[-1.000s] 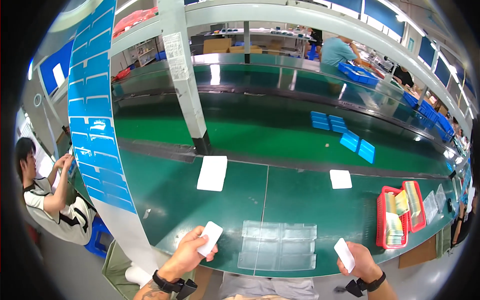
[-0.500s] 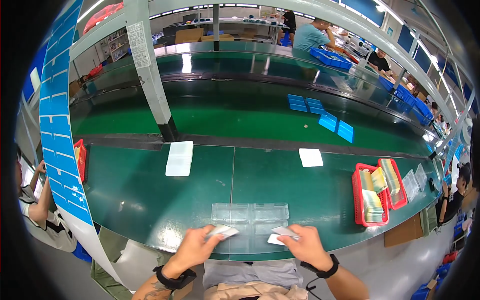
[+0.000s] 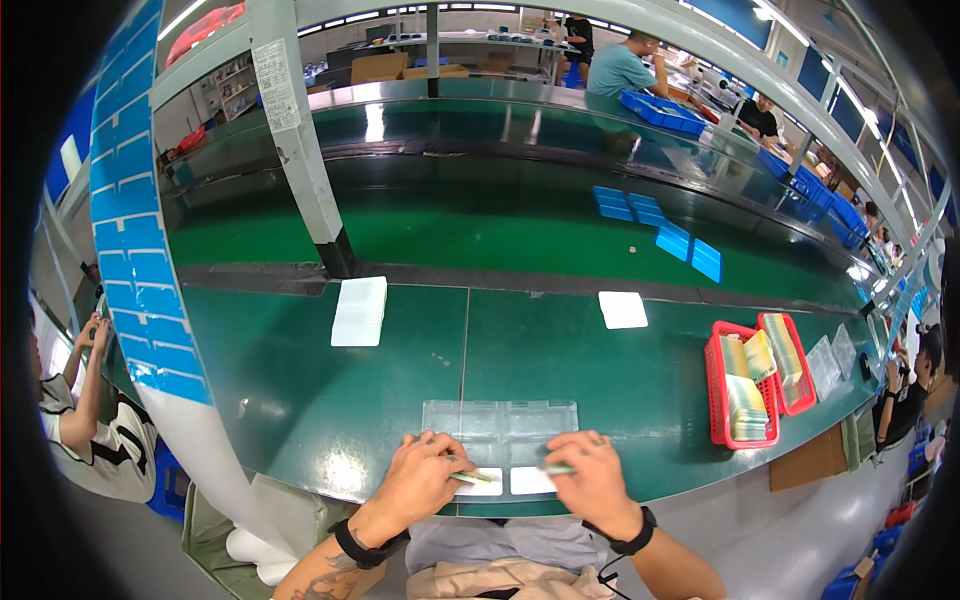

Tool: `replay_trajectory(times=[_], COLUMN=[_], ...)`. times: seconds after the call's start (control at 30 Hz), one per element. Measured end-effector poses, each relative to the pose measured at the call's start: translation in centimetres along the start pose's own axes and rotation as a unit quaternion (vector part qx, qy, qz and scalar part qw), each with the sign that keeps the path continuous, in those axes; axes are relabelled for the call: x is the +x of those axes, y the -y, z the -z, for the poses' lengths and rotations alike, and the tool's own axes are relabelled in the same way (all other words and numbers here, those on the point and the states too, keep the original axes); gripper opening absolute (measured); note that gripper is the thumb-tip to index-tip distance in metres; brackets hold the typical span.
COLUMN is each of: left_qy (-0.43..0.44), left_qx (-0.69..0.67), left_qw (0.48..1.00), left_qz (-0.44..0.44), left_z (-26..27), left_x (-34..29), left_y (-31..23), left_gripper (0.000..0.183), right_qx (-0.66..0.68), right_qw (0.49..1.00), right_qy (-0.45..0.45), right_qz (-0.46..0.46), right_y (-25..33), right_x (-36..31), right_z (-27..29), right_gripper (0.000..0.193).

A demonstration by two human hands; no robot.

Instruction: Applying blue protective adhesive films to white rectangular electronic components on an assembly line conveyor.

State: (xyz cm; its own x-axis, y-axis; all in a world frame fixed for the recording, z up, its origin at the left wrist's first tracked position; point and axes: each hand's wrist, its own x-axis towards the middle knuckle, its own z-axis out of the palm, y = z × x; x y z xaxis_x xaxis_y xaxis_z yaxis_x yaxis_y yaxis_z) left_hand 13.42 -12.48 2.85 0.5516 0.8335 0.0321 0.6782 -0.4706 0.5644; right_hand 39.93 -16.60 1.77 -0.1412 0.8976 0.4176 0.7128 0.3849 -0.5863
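Observation:
A clear plastic tray (image 3: 465,415) with divided pockets lies flat at the table's near edge. One white card (image 3: 487,484) lies in its near left part, and a second white card (image 3: 530,482) lies in the near right part. My left hand (image 3: 415,472) is closed over the tray's left side, pinching thin cards seen edge-on beside the left white card. Above the right white card, my right hand (image 3: 597,478) is closed on a thin card, slightly blurred. How many cards each hand holds is hidden.
White card stacks stand at left (image 3: 358,312) and right (image 3: 623,310). Red baskets (image 3: 716,400) of cards sit at right, beside clear plastic pieces (image 3: 823,368). Blue sheets (image 3: 673,242) lie on the green belt (image 3: 450,230). A blue-and-white strip (image 3: 150,290) hangs at left; people work around.
Both hands have shifted, and white cards now lie in the tray's near part, beneath the hands. Blue sheets on the belt moved right. The hanging strip swung right.

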Motion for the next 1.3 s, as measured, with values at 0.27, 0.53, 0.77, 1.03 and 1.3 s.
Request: replay_trajectory(times=[0.27, 0.53, 0.77, 1.03, 1.3], left_qy=[-0.033, -0.042, 0.002, -0.069, 0.016], left_qx=[0.029, -0.269, 0.004, -0.004, 0.035], left_qw=[0.998, 0.953, 1.0, 0.997, 0.999], left_qz=[-0.054, 0.131, -0.004, -0.018, -0.035], left_z=[1.3, 4.1, 1.4, 1.5, 1.9], left_x=[-0.9, 1.2, 3.2, 3.7, 5.3], left_y=[2.1, -0.2, 0.2, 0.4, 1.4], left_gripper=[0.035, 0.02, 0.014, 0.019, 0.03], right_qx=[0.5, 0.068, -0.113, -0.132, -0.121], right_qw=[0.774, 0.977, 0.983, 0.985, 0.97], right_qy=[0.023, 0.125, 0.143, 0.115, 0.212], right_qz=[-0.386, -0.16, -0.005, 0.01, 0.01], right_y=[-2.4, -1.0, 0.5, -0.3, -1.3], right_x=[1.0, 2.6, 4.6, 5.1, 6.8], right_z=[6.2, 3.8, 0.4, 1.9, 1.8], right_gripper=[0.023, 0.027, 0.01, 0.01, 0.026])
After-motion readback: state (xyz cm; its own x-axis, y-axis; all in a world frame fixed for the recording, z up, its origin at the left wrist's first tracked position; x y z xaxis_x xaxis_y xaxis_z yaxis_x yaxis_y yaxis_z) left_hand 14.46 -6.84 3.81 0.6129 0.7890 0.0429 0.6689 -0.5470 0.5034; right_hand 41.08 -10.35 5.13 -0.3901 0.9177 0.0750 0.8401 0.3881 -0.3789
